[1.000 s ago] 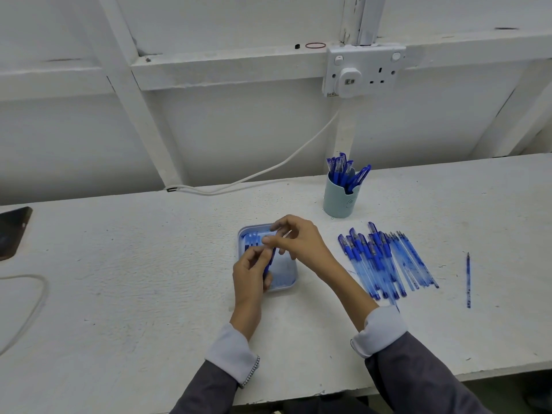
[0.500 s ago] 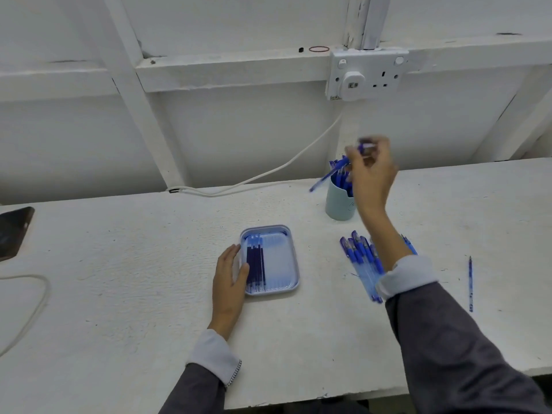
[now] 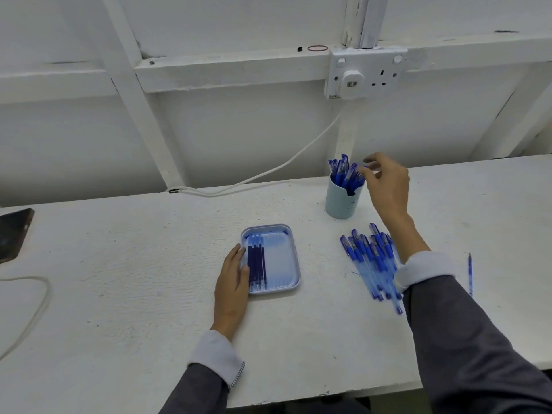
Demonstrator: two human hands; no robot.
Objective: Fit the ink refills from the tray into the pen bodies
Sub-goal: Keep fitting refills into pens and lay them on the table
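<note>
Dark ink refills [image 3: 257, 265] lie parallel, left in the pale tray [image 3: 285, 264], pen bodies [image 3: 369, 258] heaped to its right.

- The right hand's [image 3: 388, 189] fingertips [image 3: 369, 160] beside the cup [image 3: 343, 203] were blurred — whether they pinched a pen could not be told.
- The right sleeve [image 3: 424, 270] hid part of the pen bodies [image 3: 369, 261].
- The phone [image 3: 13, 233] at the counter's [image 3: 119, 294] left edge was cut off.

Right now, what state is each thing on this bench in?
Tray, flat, holding refills along its left side.
Cup, upright, holding pens.
Pen bodies, loose pile, lying flat.
Left hand, flat, fingers touching the tray.
Right hand, at the cup, grip unclear.
Plug, in the socket.
Phone, screen dark.
</note>
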